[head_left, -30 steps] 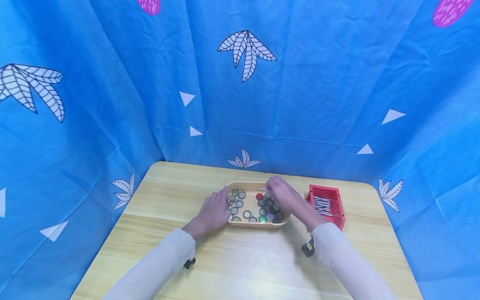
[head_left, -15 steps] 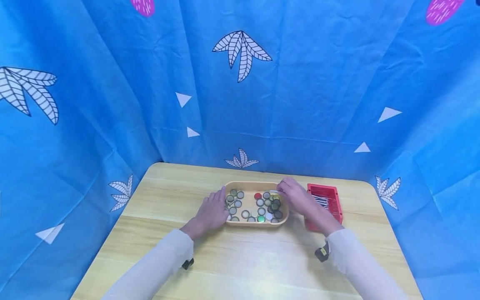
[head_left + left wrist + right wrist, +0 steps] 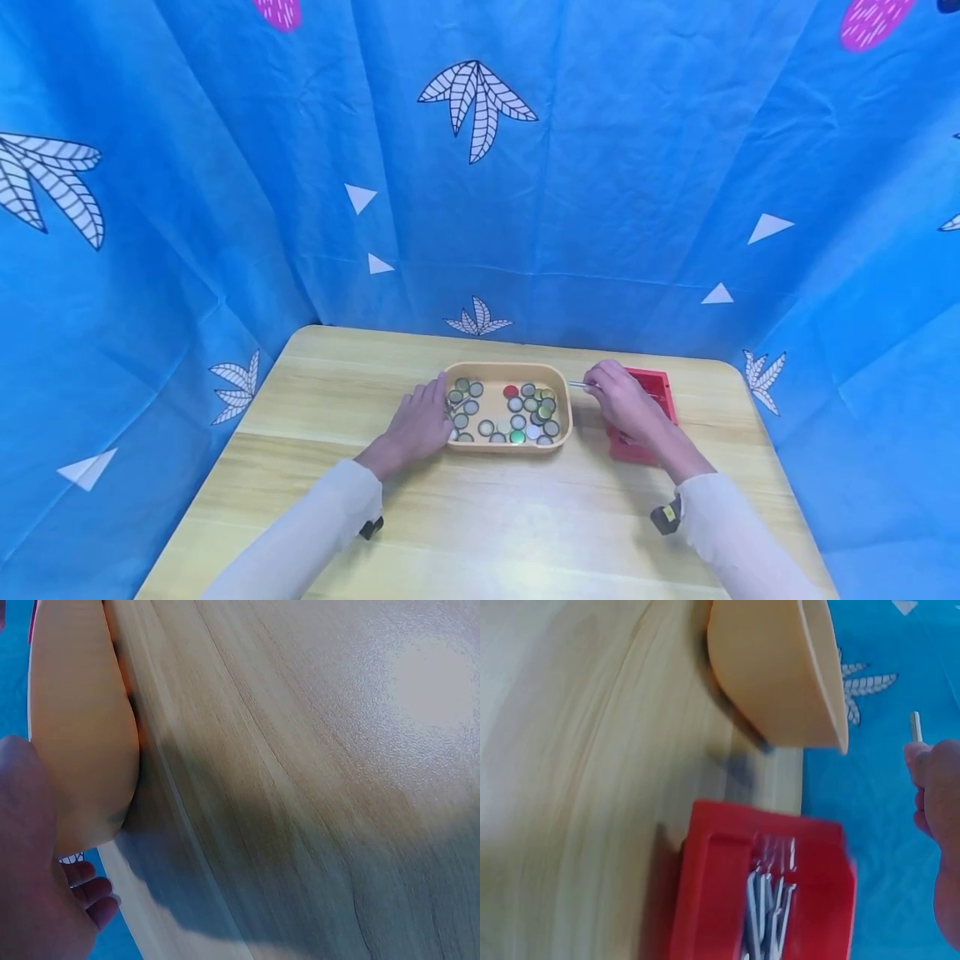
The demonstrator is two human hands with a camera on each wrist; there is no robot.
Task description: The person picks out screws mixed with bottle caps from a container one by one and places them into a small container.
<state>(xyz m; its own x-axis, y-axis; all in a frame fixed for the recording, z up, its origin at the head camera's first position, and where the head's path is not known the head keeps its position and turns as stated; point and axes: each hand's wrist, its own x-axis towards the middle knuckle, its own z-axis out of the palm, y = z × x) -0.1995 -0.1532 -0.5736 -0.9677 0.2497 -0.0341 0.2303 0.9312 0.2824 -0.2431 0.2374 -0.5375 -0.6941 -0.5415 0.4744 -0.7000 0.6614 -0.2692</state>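
A shallow orange-yellow tray (image 3: 510,448) holds several round bottle caps (image 3: 518,422), mostly silver-grey, with a red cap (image 3: 511,391) and a green cap (image 3: 517,437) among them. My left hand (image 3: 418,422) grips the tray's left end, thumb on its near side and fingers around the end. Between thumb and fingers, my right hand (image 3: 621,400) pinches a thin silver metal rod (image 3: 916,724), pointing left. That hand is up over the red box (image 3: 633,452), to the right of the tray. More silver rods (image 3: 765,911) lie inside the box.
Both containers stand toward the back of a light wooden table (image 3: 480,525). Behind the table and along its sides hangs a blue curtain (image 3: 480,208) with leaf prints. A small gap separates tray and red box.
My right hand has moved right, from over the tray's right end to over the red box, still pinching the rod. My left hand stays at the tray. The view has shifted slightly.
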